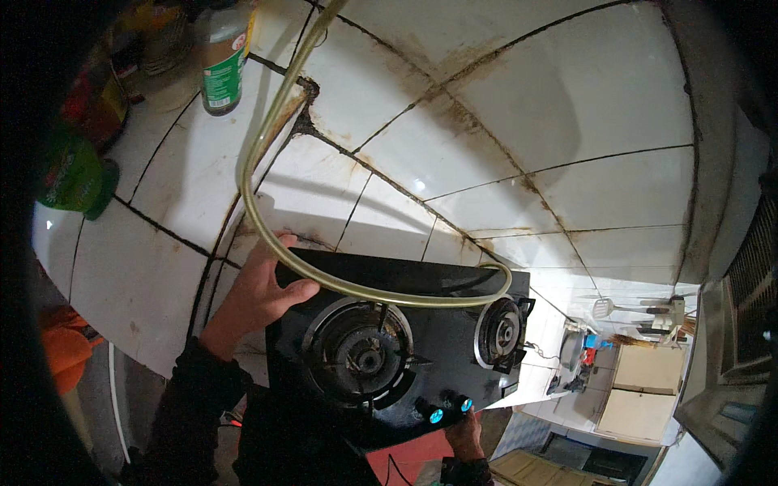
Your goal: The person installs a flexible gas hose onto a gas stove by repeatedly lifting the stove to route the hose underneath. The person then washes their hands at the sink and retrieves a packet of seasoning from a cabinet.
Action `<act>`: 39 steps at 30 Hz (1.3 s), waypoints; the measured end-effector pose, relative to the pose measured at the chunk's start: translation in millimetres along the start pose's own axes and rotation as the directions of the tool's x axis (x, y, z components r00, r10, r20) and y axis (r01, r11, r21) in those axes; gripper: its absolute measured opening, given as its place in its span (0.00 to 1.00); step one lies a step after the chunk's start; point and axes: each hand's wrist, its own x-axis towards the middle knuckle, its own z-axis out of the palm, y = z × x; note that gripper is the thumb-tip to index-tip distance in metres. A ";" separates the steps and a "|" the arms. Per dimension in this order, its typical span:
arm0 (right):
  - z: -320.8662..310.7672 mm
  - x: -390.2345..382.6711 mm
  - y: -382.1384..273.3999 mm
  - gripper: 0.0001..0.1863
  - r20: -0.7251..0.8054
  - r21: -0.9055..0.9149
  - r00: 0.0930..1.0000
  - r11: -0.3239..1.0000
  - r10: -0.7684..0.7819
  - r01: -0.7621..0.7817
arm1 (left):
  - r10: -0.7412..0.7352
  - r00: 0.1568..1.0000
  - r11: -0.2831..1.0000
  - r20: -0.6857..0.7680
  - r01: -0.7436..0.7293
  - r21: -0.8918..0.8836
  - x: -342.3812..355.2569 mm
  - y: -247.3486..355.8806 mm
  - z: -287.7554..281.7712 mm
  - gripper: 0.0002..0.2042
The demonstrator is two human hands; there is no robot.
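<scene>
A black two-burner gas stove (pixel 450 356) stands tilted in the view, beside the tiled wall. My left hand (pixel 258 301) grips its left back corner, with the thumb on top and the other fingers behind the edge. At the front edge, by the two blue-faced knobs (pixel 438 415), my right hand (pixel 464 437) holds the stove from below; most of its fingers are hidden. A yellowish gas hose (pixel 389 300) loops down from above, passes close to my left thumb and lies across the stove's back. The larger burner (pixel 369 357) is nearest my left hand.
On the tiled counter (pixel 154 275) at the left stand a green-labelled bottle (pixel 223 73) and a green packet (pixel 77 178). Stained white tiles (pixel 600 89) cover the wall. Utensils, including a slotted turner (pixel 604 308), hang far right. Orange cloth (pixel 65 348) lies lower left.
</scene>
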 end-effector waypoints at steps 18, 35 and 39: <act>-5.2 -61.9 8.0 0.32 0.066 0.633 0.997 0.770 0.050 -0.081 | 0.068 0.976 0.971 -0.209 -0.016 0.239 -153.8 10.3 34.7 0.38; -20.5 -137.3 115.6 0.15 -0.177 0.703 0.950 0.708 0.257 -0.061 | 0.139 0.988 0.984 -0.065 -0.131 0.121 -203.1 65.6 61.4 0.25; -56.9 -144.9 95.3 0.16 -0.138 0.731 0.924 0.666 0.356 -0.148 | 0.127 0.989 0.991 0.076 -0.130 0.027 -214.1 83.8 66.6 0.28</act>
